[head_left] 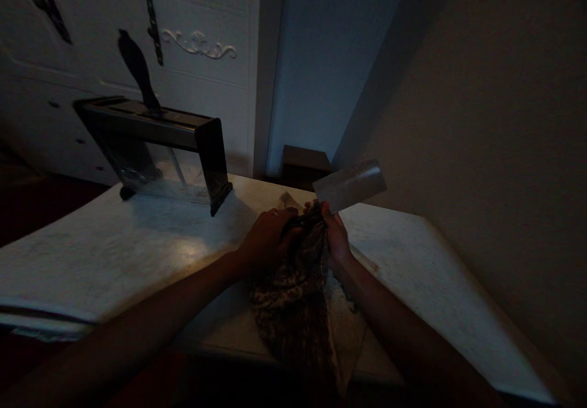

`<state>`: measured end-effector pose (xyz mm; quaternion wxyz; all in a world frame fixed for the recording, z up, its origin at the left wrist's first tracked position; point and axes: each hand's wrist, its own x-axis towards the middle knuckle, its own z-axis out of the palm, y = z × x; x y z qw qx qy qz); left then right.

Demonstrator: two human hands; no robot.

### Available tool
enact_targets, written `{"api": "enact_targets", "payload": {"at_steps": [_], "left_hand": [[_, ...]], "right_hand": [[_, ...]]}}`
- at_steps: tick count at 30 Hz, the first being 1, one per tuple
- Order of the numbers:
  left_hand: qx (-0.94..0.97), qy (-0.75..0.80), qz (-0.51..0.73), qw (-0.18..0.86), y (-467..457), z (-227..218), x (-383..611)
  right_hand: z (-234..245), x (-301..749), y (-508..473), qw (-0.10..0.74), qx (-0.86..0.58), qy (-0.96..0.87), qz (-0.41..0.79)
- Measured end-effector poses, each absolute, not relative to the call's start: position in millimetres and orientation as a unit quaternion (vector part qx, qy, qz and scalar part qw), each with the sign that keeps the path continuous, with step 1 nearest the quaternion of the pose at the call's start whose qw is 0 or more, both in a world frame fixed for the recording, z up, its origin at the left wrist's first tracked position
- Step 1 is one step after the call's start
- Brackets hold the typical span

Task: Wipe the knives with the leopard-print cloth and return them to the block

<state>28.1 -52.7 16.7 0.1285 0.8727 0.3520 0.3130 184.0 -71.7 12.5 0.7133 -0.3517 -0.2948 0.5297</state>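
Close together, the left hand (266, 238) and right hand (337, 240) gripped a cleaver (352, 186) and patterned cloth (293, 295) over the table (137, 261).

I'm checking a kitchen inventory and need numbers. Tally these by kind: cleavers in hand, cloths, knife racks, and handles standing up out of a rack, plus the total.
Cleaver: 1
Cloth: 1, as far as the dim light shows
Rack: 1
Upright handle: 1
Total: 4
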Motion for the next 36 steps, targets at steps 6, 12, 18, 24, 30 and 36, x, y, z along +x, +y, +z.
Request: {"api": "enact_targets", "payload": {"at_steps": [6,12,18,24,30,36], "left_hand": [[0.867,0.344,0.331,0.140,-53,16,26],[0.887,0.321,0.307,0.124,-52,18,25],[0.880,0.299,0.349,0.120,-54,18,24],[0.844,0.289,0.422,0.159,-54,16,22],[0.824,0.278,0.458,0.186,-57,16,21],[0.813,0.279,0.471,0.198,-59,20,21]], "right_hand": [[12,185,-72,0.692,-0.350,-0.270,0.570],[10,187,-70,0.690,-0.372,-0.251,0.569],[19,187,-75,0.639,-0.377,-0.256,0.620],[20,187,-77,0.610,-0.367,-0.292,0.638],[16,188,-75,0.601,-0.364,-0.301,0.644],[15,188,-74,0.592,-0.380,-0.305,0.642]]}}
